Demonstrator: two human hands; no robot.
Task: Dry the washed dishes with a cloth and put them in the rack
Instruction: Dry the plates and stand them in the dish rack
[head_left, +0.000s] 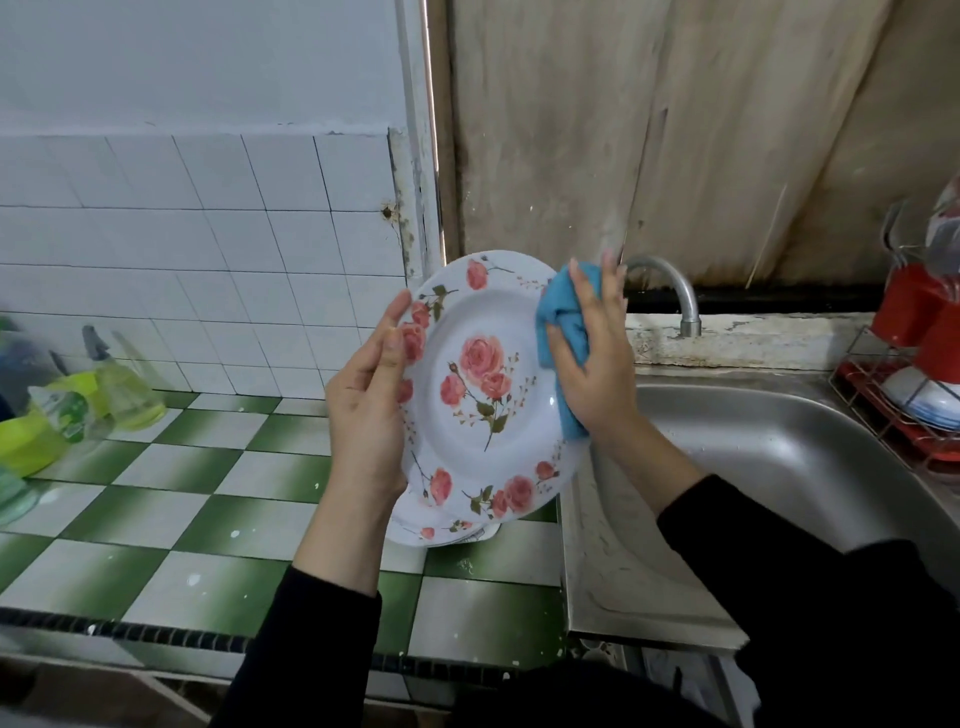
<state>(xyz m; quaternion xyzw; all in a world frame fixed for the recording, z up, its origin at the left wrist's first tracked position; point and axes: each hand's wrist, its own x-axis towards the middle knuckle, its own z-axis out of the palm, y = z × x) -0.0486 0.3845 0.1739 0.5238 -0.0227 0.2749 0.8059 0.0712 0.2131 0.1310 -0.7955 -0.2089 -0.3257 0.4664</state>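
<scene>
Mid-drying, the left hand (369, 400) grips the rose-patterned plate (483, 384) by its left rim, upright above the tiled counter (208, 467), while the right hand (597, 364) clasps a blue cloth (563, 317) over its right rim; next, probably the red rack (893, 410).

No legible text, label on green bottle (70, 415) seemingly printed, too blurred

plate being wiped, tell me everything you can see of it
The plate is round, white, glossy, wide-rimmed, printed with pink roses. It is held nearly upright, face to the camera, over the counter. The left hand grips its left rim; the right hand presses a blue cloth on its right rim.
</scene>
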